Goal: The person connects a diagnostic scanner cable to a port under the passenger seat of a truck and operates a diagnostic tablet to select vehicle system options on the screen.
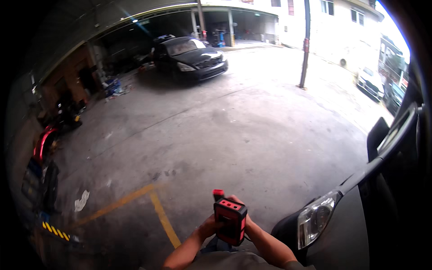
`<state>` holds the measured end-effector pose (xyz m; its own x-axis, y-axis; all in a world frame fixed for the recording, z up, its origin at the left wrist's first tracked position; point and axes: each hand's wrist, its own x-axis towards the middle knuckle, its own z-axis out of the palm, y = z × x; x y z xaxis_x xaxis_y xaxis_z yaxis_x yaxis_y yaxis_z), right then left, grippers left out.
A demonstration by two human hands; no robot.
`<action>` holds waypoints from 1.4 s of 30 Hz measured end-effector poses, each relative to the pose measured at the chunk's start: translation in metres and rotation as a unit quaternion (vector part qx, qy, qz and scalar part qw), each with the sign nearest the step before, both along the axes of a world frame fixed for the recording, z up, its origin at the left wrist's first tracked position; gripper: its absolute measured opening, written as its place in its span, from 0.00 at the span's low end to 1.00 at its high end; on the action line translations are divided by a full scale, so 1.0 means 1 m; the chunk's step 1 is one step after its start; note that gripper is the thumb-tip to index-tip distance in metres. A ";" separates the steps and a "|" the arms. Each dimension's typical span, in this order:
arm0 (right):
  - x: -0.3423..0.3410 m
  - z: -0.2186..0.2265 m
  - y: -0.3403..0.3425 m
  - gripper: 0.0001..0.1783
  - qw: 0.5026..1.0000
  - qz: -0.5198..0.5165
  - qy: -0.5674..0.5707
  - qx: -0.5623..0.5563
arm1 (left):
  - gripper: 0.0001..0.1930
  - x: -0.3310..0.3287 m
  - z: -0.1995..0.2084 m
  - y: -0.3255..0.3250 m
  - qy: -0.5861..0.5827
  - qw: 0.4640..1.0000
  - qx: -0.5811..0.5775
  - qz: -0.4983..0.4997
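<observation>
One red-black device (231, 221) between left fingers (211, 223) and right fingers (235, 198).

Daylight's blasting in around one to two o'clock, totally blowing out the building wall (332, 35). Garage bay (128, 42) toward eleven is murky, bluish flare streak (143, 28) up top; fisheye bends stuff near the rim, corners pure black.

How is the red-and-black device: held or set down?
Held: the device is between the left hand and right hand, both gripping it.

boxy device (233, 229), black and red, held
</observation>
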<state>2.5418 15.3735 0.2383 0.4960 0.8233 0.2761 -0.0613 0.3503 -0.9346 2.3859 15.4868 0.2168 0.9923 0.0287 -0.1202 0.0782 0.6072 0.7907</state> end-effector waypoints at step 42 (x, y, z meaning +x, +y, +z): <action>0.946 -0.360 -0.229 0.14 0.557 -0.572 0.475 -0.369 | 0.30 1.213 -0.267 0.153 0.254 0.616 0.686 -0.293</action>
